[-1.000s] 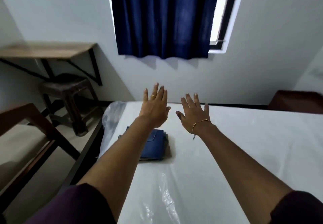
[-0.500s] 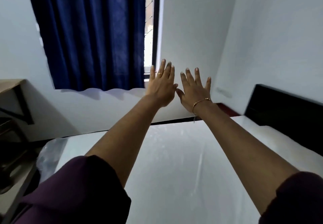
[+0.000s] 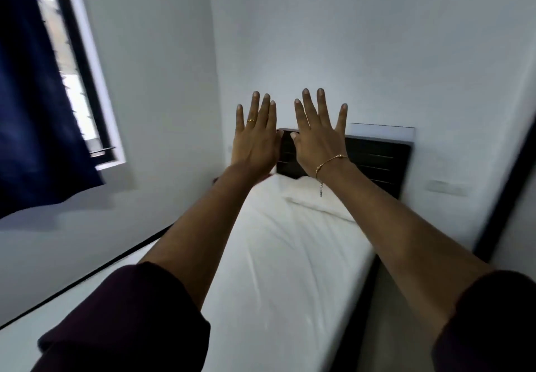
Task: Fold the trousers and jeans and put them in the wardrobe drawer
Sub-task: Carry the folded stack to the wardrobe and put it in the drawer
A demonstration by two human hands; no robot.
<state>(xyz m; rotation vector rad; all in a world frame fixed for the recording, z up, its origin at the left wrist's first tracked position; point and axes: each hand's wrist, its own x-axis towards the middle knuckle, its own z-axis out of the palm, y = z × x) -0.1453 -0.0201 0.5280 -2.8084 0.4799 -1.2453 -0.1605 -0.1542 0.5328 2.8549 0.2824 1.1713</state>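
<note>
While both arms are reaching out over the bed [image 3: 290, 255], the left hand [image 3: 255, 139] and right hand [image 3: 317, 136] are spreading flat, fingers released, holding nothing; trousers are showing nowhere.

The room is evenly but softly lit, with a cool, bluish cast on the white walls [image 3: 348, 38]. Daylight enters at far left through the window [image 3: 72, 90], where the panes blow out to near white beside the dark blue curtain [image 3: 26, 105]. The curtain throws a soft grey shadow on the wall beneath it. The white bed sheet [image 3: 290, 255] is bright without hard glare, its creases showing as faint shading. The left hand [image 3: 255, 142] and right hand [image 3: 316, 139] are fairly sharp, while the window frame and curtain are smeared by motion blur. Wide-angle distortion bends and tilts straight lines toward the frame's edges, and the near sleeves [image 3: 130, 322] sink into dark, detail-less shadow.
</note>
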